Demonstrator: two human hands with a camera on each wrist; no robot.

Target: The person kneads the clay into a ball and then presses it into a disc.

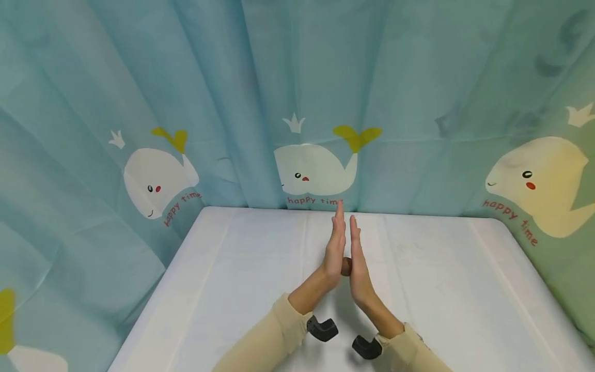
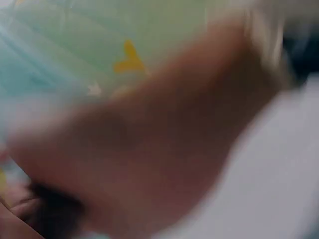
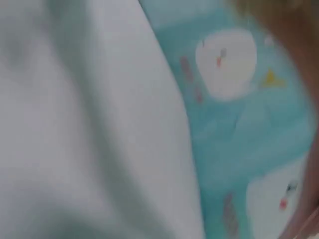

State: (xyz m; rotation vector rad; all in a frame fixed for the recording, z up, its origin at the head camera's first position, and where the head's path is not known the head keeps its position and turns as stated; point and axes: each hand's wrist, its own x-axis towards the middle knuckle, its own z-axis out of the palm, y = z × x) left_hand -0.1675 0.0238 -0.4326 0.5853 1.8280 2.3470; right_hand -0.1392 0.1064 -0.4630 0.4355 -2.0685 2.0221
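In the head view, a small round brown ball-like object [image 1: 346, 266] sits between my two palms above the white table. My left hand [image 1: 333, 256] presses it from the left, fingers straight and pointing forward. From the right my right hand [image 1: 360, 268] presses flat against it, its fingers straight too. A narrow gap shows between the fingers of both hands. In the left wrist view a blurred hand and forearm [image 2: 149, 134] fill the middle, with a dark patch by the palms at lower left. The right wrist view shows only a blurred strip of hand at its right edge.
The white tabletop [image 1: 251, 258] spreads under and around both forearms. A blue-green curtain [image 1: 409, 103] printed with whales hangs behind and at the sides. Black camera mounts [image 1: 322, 329] sit at both wrists, near the beige sleeves [image 1: 265, 341].
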